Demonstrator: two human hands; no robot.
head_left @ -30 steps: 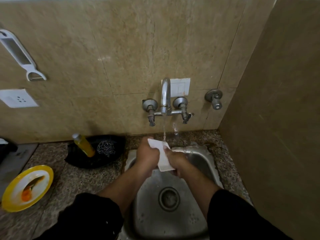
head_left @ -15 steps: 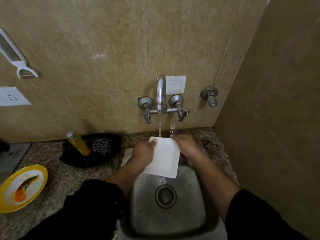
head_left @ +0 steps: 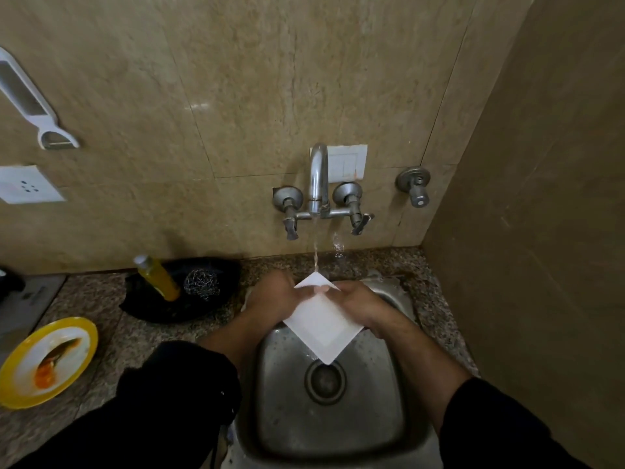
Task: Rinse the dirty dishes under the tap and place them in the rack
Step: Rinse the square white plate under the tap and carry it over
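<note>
A white square plate (head_left: 323,324) is held over the steel sink (head_left: 385,384), turned like a diamond with one corner toward the drain. My left hand (head_left: 274,299) grips its left edge and my right hand (head_left: 358,301) grips its right edge, fingers meeting across its upper part. Water runs from the wall tap (head_left: 318,181) onto the plate's far corner. A dirty yellow-rimmed plate (head_left: 47,362) with orange food remains lies on the counter at the left. No rack is in view.
A black tray (head_left: 152,306) behind the sink's left side holds a yellow bottle (head_left: 157,277) and a steel scrubber (head_left: 202,284). A peeler (head_left: 30,103) hangs on the tiled wall. A side wall stands close on the right.
The plate has been rotated in my hands from lying square to standing corner-down like a diamond. My right hand has shifted from the top edge to the right edge.
</note>
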